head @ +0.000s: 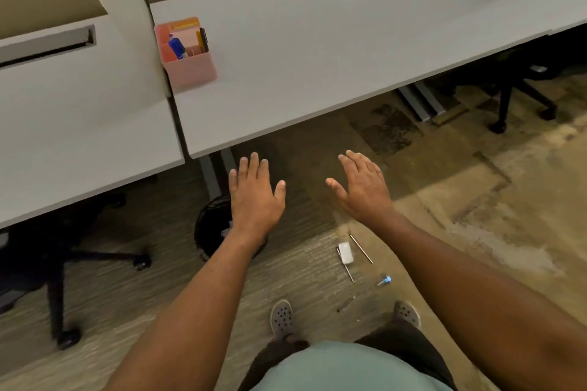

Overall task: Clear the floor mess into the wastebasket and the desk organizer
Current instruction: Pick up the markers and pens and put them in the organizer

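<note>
Both hands, left hand [254, 197] and right hand [365, 190], hover spread and empty mid-frame, so those thin sticks [361, 248] and the small blue piece [385, 280] at lower center could easily get stepped on or missed, honestly.

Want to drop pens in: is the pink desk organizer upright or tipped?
Upright: the organizer stands on the desk, its open top up, pens standing inside.

The wastebasket [211, 225] is half covered by the left forearm. A chair [47, 270] is cut off at the left edge. The thin dark item [346, 303] by the shoes can't be identified.
</note>
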Available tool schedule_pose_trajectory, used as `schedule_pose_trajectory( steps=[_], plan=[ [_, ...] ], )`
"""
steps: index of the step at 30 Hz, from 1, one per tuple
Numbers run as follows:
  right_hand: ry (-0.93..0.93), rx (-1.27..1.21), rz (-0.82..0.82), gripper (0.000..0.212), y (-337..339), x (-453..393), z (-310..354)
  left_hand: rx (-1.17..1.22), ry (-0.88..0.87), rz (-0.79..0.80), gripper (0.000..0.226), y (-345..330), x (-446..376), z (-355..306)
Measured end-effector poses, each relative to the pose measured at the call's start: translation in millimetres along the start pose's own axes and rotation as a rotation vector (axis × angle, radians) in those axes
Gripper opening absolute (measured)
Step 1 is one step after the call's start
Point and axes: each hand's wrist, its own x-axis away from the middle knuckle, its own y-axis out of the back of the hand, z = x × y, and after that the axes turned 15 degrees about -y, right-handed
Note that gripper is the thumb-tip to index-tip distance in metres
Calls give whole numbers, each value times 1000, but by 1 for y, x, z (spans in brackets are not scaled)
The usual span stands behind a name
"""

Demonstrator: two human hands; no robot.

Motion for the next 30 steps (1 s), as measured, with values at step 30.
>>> schedule_pose_trajectory(
  steps=[30],
  plan=[
    [-320, 3, 594, 16, -474, -64, -393, 113, -57, 609, 39, -601, 19, -91]
  ],
)
